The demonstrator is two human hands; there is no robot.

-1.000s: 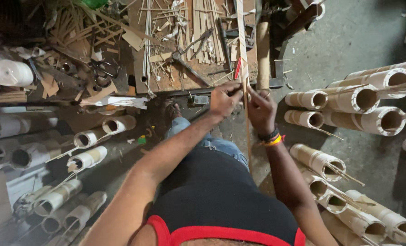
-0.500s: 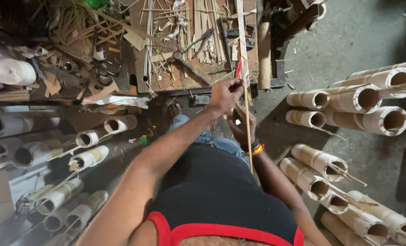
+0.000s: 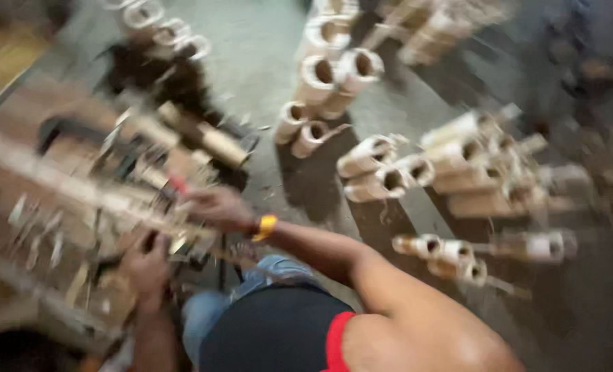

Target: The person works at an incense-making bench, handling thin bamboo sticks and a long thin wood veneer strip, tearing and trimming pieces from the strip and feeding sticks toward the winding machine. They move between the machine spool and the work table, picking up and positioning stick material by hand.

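Blurry shot. Both hands on thin bamboo strip (image 3: 113, 203) over cluttered bench (image 3: 17, 227): right hand (image 3: 217, 209) looks pinched on it, left hand (image 3: 144, 265) grip can't tell. Looks mid-shaping; steady hold needed imo. Bamboo tubes (image 3: 382, 165) on floor.

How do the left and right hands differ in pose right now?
The right hand reaches out higher in the picture over the cluttered workbench, while the left hand sits lower and closer to the body. The right hand has a yellow wristband at its wrist; the left shows none. Both are on the long thin stick, though blur hides the exact grip.
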